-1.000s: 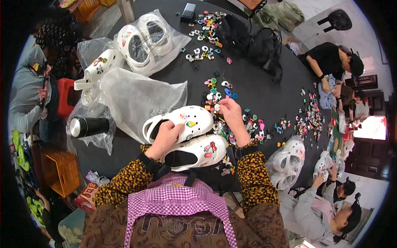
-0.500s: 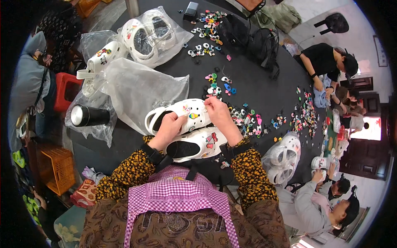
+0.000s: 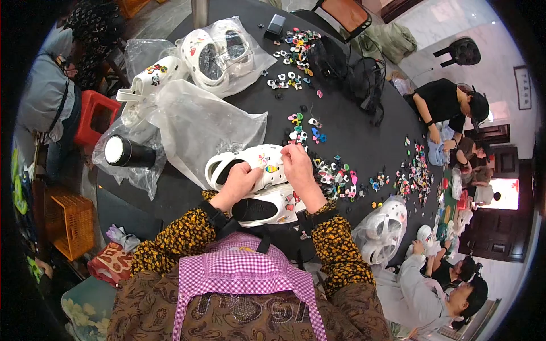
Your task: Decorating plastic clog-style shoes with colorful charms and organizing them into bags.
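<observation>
A white foam clog (image 3: 254, 154) lies across the black table in front of me, its toe to the right. Colourful shoe charms sit on its top, among them a striped charm (image 3: 272, 169). My left hand (image 3: 238, 186) is closed on the clog's near side, with the thumb up by the charms. At the toe, my right hand (image 3: 298, 170) has its fingers pinched together against the upper; whatever they hold is hidden. Nearer me rests a second white clog (image 3: 276, 206) with a dark insole and pink-red charms, partly covered by both hands.
Loose charms (image 3: 335, 176) lie scattered right of my hands and farther back. Bagged clogs (image 3: 213, 57) and a black tumbler (image 3: 129, 152) stand at the left, another bagged pair (image 3: 384, 230) at the right. Black cloth (image 3: 347, 68) lies far off. Co-workers sit around the table.
The whole view has shifted slightly. My left hand stays on the clog; my right hand's fingers remain pinched at its toe and sit a little closer over the upper.
</observation>
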{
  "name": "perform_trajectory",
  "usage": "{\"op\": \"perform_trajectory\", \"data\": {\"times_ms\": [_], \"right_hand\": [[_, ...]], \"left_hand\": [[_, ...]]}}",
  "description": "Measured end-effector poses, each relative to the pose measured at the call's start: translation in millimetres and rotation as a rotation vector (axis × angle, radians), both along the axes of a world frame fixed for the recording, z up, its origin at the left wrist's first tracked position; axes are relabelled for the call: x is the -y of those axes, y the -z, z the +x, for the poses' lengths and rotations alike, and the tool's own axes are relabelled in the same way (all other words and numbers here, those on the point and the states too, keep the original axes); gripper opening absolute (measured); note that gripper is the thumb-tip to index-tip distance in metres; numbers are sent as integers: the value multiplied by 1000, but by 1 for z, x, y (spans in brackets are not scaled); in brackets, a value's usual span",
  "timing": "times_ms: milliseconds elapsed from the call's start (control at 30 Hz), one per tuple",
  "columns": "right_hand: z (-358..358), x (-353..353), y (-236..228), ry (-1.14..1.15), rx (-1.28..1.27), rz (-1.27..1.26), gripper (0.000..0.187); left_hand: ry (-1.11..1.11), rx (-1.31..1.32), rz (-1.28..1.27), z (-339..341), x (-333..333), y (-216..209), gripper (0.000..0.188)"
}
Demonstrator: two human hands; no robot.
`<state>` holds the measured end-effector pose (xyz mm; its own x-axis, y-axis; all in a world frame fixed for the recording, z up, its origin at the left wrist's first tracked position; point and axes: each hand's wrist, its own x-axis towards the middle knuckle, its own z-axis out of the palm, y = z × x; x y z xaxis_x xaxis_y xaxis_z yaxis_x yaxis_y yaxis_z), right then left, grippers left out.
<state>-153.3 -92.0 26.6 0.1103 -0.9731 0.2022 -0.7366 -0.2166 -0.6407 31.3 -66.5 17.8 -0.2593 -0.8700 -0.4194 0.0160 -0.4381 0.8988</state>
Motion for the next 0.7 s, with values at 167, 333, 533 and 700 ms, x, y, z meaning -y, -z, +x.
{"op": "perform_trajectory", "data": {"times_ms": [167, 333, 533, 700], "right_hand": [[2, -7, -5, -44, 25, -36, 7], [2, -16, -9, -101, -112, -108, 7], [-43, 8, 11, 80, -57, -68, 9], [-85, 24, 31, 134, -306, 34, 7]], "left_hand": [[2, -11, 21, -1, -1, 0, 26], [16, 36, 24, -1, -1, 0, 24], [-17, -4, 14, -2, -2, 11, 25], [-36, 1, -25, -3, -2, 13, 28]]}}
